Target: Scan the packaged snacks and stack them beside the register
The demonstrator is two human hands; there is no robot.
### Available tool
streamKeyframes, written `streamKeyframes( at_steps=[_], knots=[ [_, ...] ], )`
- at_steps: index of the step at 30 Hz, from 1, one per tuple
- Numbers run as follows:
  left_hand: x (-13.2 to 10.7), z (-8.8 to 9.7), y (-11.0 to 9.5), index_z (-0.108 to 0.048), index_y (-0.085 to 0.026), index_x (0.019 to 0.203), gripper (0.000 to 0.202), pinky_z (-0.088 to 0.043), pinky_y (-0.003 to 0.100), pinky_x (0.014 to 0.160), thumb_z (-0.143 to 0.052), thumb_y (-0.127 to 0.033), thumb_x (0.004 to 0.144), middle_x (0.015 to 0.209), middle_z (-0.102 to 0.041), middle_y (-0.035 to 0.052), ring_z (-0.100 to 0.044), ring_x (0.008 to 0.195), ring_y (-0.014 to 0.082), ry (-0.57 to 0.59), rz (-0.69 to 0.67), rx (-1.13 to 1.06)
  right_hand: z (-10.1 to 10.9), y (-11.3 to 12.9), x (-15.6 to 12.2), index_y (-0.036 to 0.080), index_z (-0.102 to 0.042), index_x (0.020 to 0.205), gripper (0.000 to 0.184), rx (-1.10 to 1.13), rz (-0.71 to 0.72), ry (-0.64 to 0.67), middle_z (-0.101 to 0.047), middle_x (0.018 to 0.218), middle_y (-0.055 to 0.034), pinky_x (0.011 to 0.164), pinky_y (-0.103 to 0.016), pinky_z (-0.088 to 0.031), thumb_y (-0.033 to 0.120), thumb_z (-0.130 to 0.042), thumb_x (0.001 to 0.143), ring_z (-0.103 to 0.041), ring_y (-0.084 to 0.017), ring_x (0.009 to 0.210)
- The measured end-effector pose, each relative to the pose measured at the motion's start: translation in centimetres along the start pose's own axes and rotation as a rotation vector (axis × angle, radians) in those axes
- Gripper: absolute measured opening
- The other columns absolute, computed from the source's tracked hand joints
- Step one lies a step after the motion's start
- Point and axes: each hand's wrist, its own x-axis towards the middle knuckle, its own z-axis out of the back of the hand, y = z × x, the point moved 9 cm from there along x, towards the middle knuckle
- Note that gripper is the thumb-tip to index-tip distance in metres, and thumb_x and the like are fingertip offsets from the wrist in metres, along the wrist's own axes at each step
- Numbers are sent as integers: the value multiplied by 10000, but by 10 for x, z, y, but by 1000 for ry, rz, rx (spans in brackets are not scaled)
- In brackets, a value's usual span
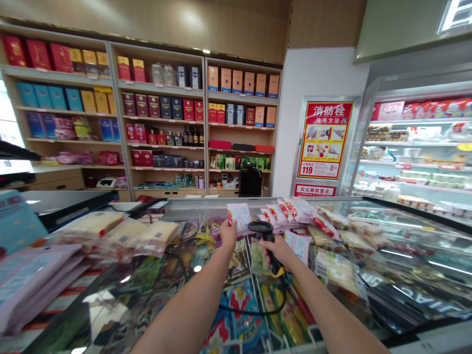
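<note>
Presently, left hand (229, 232) pinches 1 packet (241, 214) by its left side, near the far edge of the freezer (446, 335). Right hand (282, 251) clamped round 1 scanner (261, 227): head apparently points left, packetward; handle's long axis slopes down toward near right edge. Judged step: scanning; next move calls for aligning both.

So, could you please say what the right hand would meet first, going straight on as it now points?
Probably the pale packet held in the left hand, though depth is unclear.
</note>
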Motion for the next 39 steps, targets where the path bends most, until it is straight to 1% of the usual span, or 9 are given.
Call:
streamKeyframes(
  at_steps=[6, 10, 13, 15, 19, 23, 27, 32, 39],
  knots=[
    [2, -1, 4, -394, -203, 528, 270, -349, 210, 556, -567, -201, 735, 502, -413, -59, -429, 544, 108, -28, 6, 59, 1, -5, 3, 199, -487, 757, 330, 12, -11, -6, -503, 458, 82, 363, -257, -449, 428, -685, 624, -472, -101, 345],
    [2, -1, 8, -430, -192, 527, 248, -340, 210, 541, -608, -241, 692, 490, -413, -61, -432, 533, 108, -18, 34, 60, -5, -4, 0, 198, -502, 772, 340, 20, -8, 7, -509, 467, 84, 371, -255, -447, 436, -695, 625, -474, -99, 349],
    [2, 10, 8, -481, -181, 536, 205, -340, 212, 535, -618, -250, 671, 495, -439, -55, -440, 526, 108, 22, 39, 42, -13, -4, -4, 200, -512, 784, 344, 47, -21, 20, -517, 484, 83, 390, -263, -466, 444, -698, 629, -483, -99, 358],
    [1, 25, 7, -503, -175, 537, 181, -331, 214, 528, -608, -242, 667, 498, -451, -53, -427, 514, 103, 40, 39, 23, -22, -4, -7, 197, -511, 771, 344, 61, -32, 42, -522, 493, 77, 394, -264, -471, 447, -703, 633, -485, -97, 363],
    [-1, 71, -2, -505, -171, 522, 177, -307, 214, 512, -598, -222, 663, 481, -430, -58, -393, 491, 91, 53, 32, -8, -46, 1, -16, 196, -496, 721, 316, 40, -52, 90, -535, 495, 58, 390, -260, -470, 417, -709, 647, -487, -100, 367],
    [-4, 126, -16, -499, -173, 515, 182, -285, 217, 490, -615, -208, 651, 473, -429, -56, -370, 473, 85, 73, 28, 14, -85, 14, -29, 204, -474, 701, 308, 32, -61, 154, -534, 486, 57, 379, -241, -452, 400, -706, 654, -480, -94, 353],
    [-4, 183, -25, -511, -177, 545, 167, -256, 219, 473, -611, -236, 665, 467, -412, -58, -360, 458, 89, 74, 49, 89, -136, 27, -38, 203, -464, 679, 300, 3, -66, 248, -529, 476, 55, 364, -232, -436, 384, -701, 645, -480, -95, 353],
    [-1, 262, -32, -469, -181, 529, 212, -240, 213, 484, -583, -268, 686, 471, -365, -60, -352, 475, 90, 23, 28, 202, -206, 46, -40, 197, -482, 726, 307, -3, 8, 372, -528, 479, 64, 377, -247, -456, 392, -696, 625, -489, -102, 359],
    [-3, 382, -53, -422, -193, 514, 249, -256, 235, 508, -536, -276, 719, 501, -390, -42, -401, 527, 117, -129, -37, 455, -295, 62, -40, 207, -466, 799, 367, -4, 51, 525, -526, 475, 83, 380, -241, -460, 386, -728, 616, -491, -98, 351]
  ],
)
